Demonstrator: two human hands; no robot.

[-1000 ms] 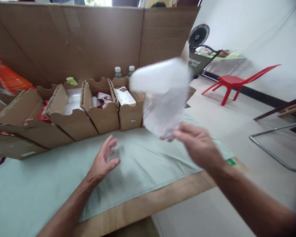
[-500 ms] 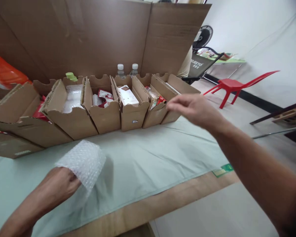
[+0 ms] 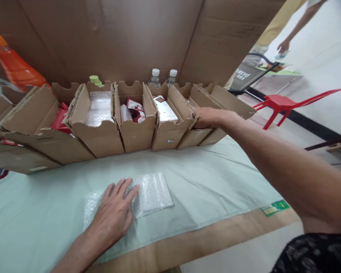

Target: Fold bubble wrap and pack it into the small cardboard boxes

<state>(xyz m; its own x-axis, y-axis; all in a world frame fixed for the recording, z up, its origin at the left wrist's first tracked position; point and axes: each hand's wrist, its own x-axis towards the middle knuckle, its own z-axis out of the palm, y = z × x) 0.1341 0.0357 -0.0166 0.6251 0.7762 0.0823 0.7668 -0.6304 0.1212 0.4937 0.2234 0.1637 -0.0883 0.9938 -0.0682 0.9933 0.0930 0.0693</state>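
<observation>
My left hand lies flat with fingers spread on a sheet of bubble wrap, which rests on the pale green tablecloth. My right hand reaches down into a cardboard bin near the right end of the row; its fingers are hidden behind the bin's wall. Just left of it, another bin holds a white box. Further left stand bins with a red and white packet, folded bubble wrap and a red packet.
Behind the bins rises a tall cardboard panel. Two clear bottles and an orange bottle stand between. At the right are a red chair, a folding chair and another person's hand.
My left hand has laid the bubble wrap down on the cloth and opened out on it. My right hand has gone from above the bins into one. A person's arm has appeared at upper right.
</observation>
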